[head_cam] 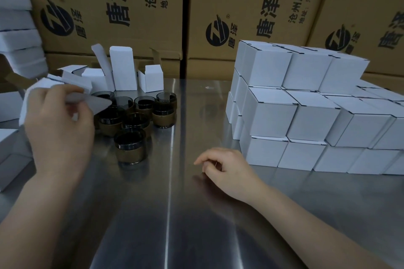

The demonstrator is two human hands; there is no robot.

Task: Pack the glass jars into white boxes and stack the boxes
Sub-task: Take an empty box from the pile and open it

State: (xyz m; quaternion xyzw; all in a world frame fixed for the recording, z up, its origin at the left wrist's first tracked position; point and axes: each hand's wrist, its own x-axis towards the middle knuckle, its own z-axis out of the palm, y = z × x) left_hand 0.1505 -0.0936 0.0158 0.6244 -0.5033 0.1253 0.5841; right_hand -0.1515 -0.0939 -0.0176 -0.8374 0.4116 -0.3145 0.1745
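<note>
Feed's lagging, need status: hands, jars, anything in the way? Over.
Left hand grips white box by its flap. Right hand empty, loosely curled. Glass jars unboxed, clustered by left hand. Nothing between jars and box stack.

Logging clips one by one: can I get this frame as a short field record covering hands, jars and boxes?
left hand: holds an open white box by its flap
right hand: loosely curled, empty, over the metal table
glass jars: unpacked cluster, left of centre
closed boxes: stacked three tiers high, at right
open boxes: upright behind the jars
</note>
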